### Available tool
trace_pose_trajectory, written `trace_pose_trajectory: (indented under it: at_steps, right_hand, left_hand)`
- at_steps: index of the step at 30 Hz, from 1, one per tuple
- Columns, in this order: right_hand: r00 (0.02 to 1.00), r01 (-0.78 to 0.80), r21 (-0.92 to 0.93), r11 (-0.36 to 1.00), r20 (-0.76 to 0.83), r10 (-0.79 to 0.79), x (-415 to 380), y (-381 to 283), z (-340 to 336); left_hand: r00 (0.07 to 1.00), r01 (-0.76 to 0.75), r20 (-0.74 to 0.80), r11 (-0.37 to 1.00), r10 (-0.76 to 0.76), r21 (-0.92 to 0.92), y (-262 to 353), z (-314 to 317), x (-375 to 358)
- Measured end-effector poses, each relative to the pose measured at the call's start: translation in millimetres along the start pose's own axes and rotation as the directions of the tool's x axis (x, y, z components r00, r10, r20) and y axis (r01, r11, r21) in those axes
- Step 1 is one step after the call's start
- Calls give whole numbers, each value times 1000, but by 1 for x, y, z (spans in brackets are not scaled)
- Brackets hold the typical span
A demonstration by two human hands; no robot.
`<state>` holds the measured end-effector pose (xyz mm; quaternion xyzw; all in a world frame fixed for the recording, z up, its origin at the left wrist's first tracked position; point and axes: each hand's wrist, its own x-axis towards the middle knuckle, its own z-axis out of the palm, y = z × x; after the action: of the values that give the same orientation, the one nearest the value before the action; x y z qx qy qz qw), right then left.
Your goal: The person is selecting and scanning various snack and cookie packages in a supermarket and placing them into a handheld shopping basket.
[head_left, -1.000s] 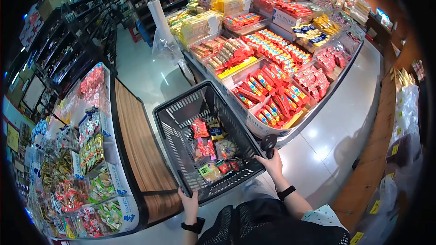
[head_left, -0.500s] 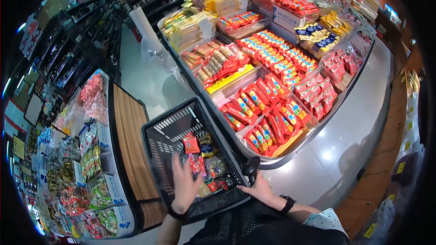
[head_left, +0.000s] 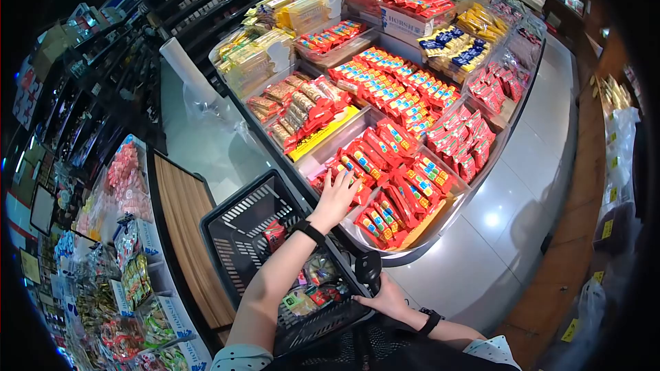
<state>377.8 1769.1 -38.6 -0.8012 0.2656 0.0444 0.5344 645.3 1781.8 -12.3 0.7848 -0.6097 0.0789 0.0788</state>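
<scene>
My left hand [head_left: 335,199] reaches over the near left corner of the display, its spread fingers at the edge of the red-wrapped snack bars [head_left: 364,158]. Nothing shows in its grip. Its forearm crosses above a black plastic basket [head_left: 237,216], which holds several small packets [head_left: 317,268]. My right hand [head_left: 385,297] is closed round the basket's near right rim, beside the black handle part [head_left: 368,268].
Other bins on the display hold yellow-and-blue packets [head_left: 457,48] and small red packets [head_left: 464,139]. A wood-sided candy stand [head_left: 189,233] is left of the basket. Clear plastic bags [head_left: 206,99] hang at the display's left side. A wooden counter edge [head_left: 557,268] runs along the right.
My left hand has moved from above the basket up and right to the red snack bars. My right hand stays on the basket. The view has shifted a little.
</scene>
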Motion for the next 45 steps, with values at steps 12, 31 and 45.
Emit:
trace_pose_trajectory:
  at_steps: [12, 31, 45]
  right_hand:
    - [998, 59, -34, 998, 5, -59, 3, 12, 6]
    - [998, 53, 178, 983, 18, -57, -2, 2, 27]
    - [999, 48, 172, 984, 11, -50, 1, -2, 25]
  left_hand:
    - [981, 167, -118, 983, -157, 81, -4, -4, -10]
    - [109, 457, 626, -521, -772, -721, -99, 104, -310]
    - [-66, 423, 558, -530, -827, -735, -135, 148, -320]
